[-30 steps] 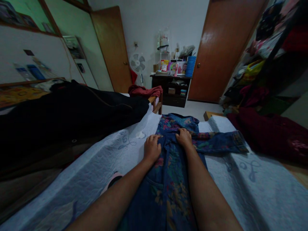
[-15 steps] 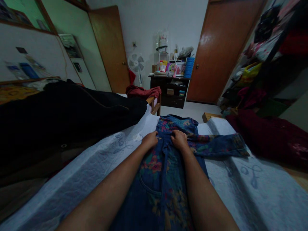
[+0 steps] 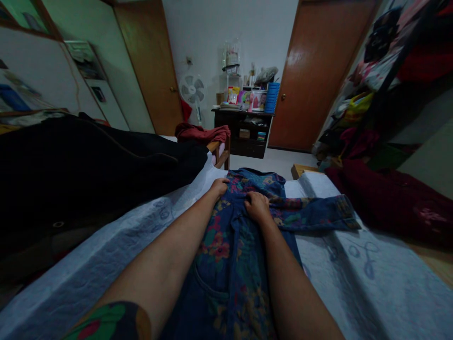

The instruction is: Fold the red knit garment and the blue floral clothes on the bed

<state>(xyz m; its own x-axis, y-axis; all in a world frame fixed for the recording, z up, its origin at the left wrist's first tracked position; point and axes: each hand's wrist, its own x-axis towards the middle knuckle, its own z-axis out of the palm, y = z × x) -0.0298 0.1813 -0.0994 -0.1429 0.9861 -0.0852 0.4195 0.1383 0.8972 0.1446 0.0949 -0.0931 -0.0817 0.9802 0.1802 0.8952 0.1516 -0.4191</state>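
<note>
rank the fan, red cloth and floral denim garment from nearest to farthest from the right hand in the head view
1. Floral denim garment, directly under the right hand
2. Red cloth, ahead and left, on the wooden frame
3. Fan, farthest, back left

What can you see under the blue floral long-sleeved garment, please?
Pale quilted bedding shows on both sides of the blue floral long-sleeved garment; anything directly beneath is covered.
</note>
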